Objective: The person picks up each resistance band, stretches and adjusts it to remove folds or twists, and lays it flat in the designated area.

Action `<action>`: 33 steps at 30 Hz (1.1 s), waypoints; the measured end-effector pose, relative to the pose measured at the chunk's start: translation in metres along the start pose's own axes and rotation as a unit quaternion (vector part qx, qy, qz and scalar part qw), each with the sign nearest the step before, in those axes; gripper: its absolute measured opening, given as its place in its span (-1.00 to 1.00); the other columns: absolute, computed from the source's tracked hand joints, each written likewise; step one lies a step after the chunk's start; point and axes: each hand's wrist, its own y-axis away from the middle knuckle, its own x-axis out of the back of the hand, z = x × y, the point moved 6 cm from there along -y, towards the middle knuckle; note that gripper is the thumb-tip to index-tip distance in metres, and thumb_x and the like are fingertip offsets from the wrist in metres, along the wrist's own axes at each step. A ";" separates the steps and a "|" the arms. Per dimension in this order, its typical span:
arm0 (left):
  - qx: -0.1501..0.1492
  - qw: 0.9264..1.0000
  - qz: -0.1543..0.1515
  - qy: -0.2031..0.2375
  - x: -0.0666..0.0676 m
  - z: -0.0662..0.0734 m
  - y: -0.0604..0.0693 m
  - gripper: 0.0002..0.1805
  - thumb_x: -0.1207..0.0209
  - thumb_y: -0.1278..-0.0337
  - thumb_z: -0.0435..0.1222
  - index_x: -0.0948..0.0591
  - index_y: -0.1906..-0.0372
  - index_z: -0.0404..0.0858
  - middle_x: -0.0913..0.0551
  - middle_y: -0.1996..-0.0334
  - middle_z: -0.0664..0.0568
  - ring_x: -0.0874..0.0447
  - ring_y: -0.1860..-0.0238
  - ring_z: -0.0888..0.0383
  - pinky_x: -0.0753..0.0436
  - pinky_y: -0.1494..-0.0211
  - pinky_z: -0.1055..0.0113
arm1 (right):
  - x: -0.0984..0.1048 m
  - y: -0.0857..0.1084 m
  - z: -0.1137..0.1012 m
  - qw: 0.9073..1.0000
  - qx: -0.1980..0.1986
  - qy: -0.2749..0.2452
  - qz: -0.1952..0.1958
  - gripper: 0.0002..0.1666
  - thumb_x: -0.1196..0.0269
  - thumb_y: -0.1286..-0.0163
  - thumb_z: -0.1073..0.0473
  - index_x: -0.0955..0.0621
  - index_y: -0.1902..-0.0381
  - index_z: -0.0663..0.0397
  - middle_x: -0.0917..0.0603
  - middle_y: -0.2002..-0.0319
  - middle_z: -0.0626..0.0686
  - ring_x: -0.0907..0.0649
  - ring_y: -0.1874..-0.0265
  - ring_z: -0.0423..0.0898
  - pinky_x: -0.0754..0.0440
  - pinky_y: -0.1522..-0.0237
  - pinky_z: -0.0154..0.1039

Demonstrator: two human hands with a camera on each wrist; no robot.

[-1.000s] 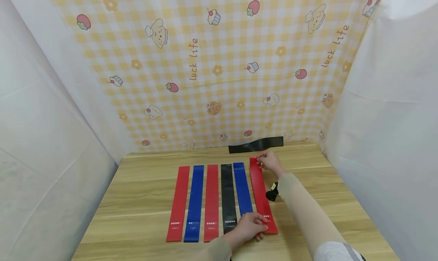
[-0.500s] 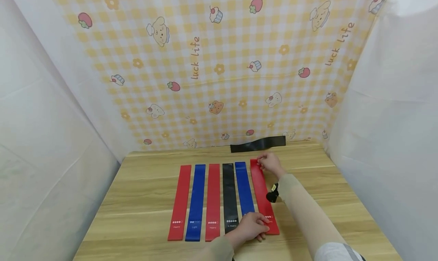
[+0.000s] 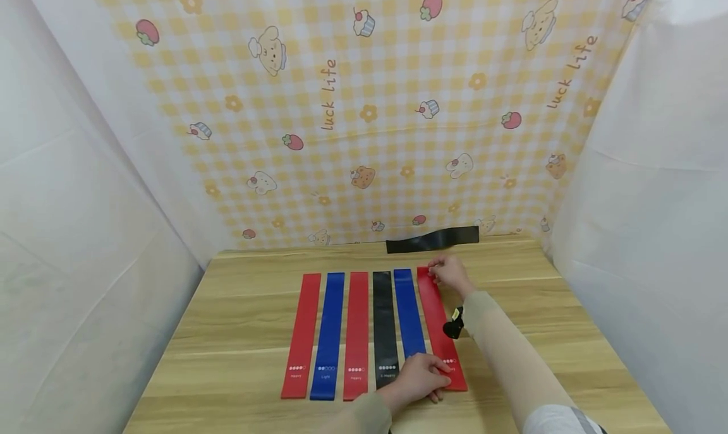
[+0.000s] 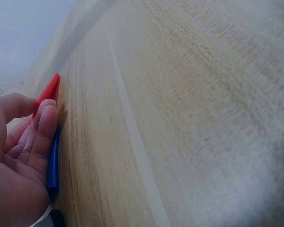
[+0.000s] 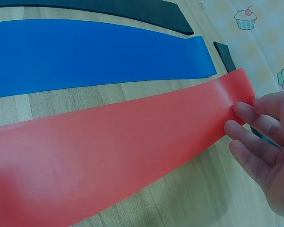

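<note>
A red resistance band (image 3: 434, 307) lies lengthwise at the right end of a row of flat bands. Its far end is pinched by my right hand (image 3: 449, 273); in the right wrist view, the red band (image 5: 113, 142) rises a little off the table there. Down at the near end, my left hand (image 3: 418, 377) pinches the same band between thumb and fingers, seen too in the left wrist view with the red edge (image 4: 49, 91). The left hand covers the near end of the neighbouring blue band (image 3: 409, 311), whose edge (image 4: 53, 163) runs just beneath the fingers.
Further left lie a black band (image 3: 383, 320), a red band (image 3: 355, 320), a blue band (image 3: 327, 320) and another red band (image 3: 301, 333), side by side. Another black band (image 3: 432, 239) stretches crosswise by the patterned backdrop (image 3: 341, 168). White cloth (image 3: 643, 200) borders the wooden table (image 3: 227, 333).
The red band's far end has come slightly nearer along with my right hand. My left hand keeps its hold on the near end. The head view has shifted a little.
</note>
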 end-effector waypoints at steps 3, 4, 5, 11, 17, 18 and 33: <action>-0.002 1.000 0.001 0.000 0.000 0.000 0.000 -0.91 -0.32 -0.08 -0.42 -0.70 0.32 -0.18 -0.61 0.69 -0.01 -0.52 0.75 0.24 -0.58 0.65 0.40 | -0.001 0.000 0.001 1.000 0.002 0.006 0.000 -0.78 -0.11 -0.38 0.35 -0.63 0.11 0.35 -0.70 0.32 0.22 -0.68 0.47 0.06 -0.66 0.47 -0.23; -0.002 1.000 0.001 0.000 0.000 0.000 0.000 -0.91 -0.32 -0.08 -0.42 -0.70 0.32 -0.18 -0.61 0.69 -0.02 -0.52 0.75 0.24 -0.59 0.65 0.40 | -0.001 -0.001 0.001 1.000 0.001 0.006 0.000 -0.78 -0.11 -0.38 0.35 -0.63 0.12 0.35 -0.70 0.32 0.23 -0.68 0.47 0.06 -0.66 0.47 -0.24; -0.002 1.000 0.002 0.002 0.000 0.000 0.000 -0.91 -0.32 -0.08 -0.42 -0.70 0.32 -0.18 -0.61 0.69 -0.02 -0.52 0.75 0.25 -0.59 0.65 0.40 | -0.001 -0.001 0.001 1.000 0.001 0.006 0.000 -0.78 -0.11 -0.38 0.35 -0.63 0.11 0.35 -0.70 0.31 0.23 -0.68 0.47 0.06 -0.66 0.47 -0.24; -0.004 1.000 0.001 0.013 0.000 0.000 0.000 -0.91 -0.32 -0.08 -0.42 -0.71 0.31 -0.20 -0.61 0.69 -0.04 -0.51 0.76 0.24 -0.59 0.66 0.37 | -0.001 -0.002 0.003 1.000 -0.002 0.012 -0.002 -0.79 -0.12 -0.37 0.35 -0.62 0.12 0.35 -0.69 0.32 0.22 -0.67 0.49 0.01 -0.65 0.47 -0.25; -0.001 1.000 0.002 0.018 0.000 -0.001 -0.001 -0.91 -0.32 -0.09 -0.42 -0.70 0.31 -0.18 -0.61 0.69 -0.04 -0.51 0.76 0.25 -0.58 0.67 0.39 | -0.003 -0.005 0.010 0.999 -0.017 0.021 -0.021 -0.78 -0.13 -0.40 0.31 -0.61 0.09 0.34 -0.68 0.32 0.16 -0.62 0.50 -0.08 -0.63 0.46 -0.26; 0.000 1.000 0.002 0.018 0.000 -0.001 -0.002 -0.91 -0.32 -0.08 -0.42 -0.70 0.31 -0.18 -0.61 0.68 -0.04 -0.51 0.76 0.25 -0.57 0.67 0.40 | -0.003 -0.005 0.012 0.999 -0.022 0.019 -0.023 -0.77 -0.13 -0.41 0.29 -0.61 0.08 0.33 -0.68 0.31 0.16 -0.62 0.48 -0.08 -0.63 0.45 -0.26; -0.003 1.000 0.004 0.020 -0.001 -0.005 -0.005 -0.90 -0.34 -0.06 -0.41 -0.72 0.34 -0.14 -0.61 0.69 -0.03 -0.51 0.77 0.24 -0.56 0.69 0.39 | -0.007 -0.004 0.012 0.998 -0.018 0.004 -0.054 -0.66 -0.14 -0.43 0.23 -0.56 -0.04 0.38 -0.66 0.24 0.22 -0.61 0.40 0.01 -0.63 0.40 -0.24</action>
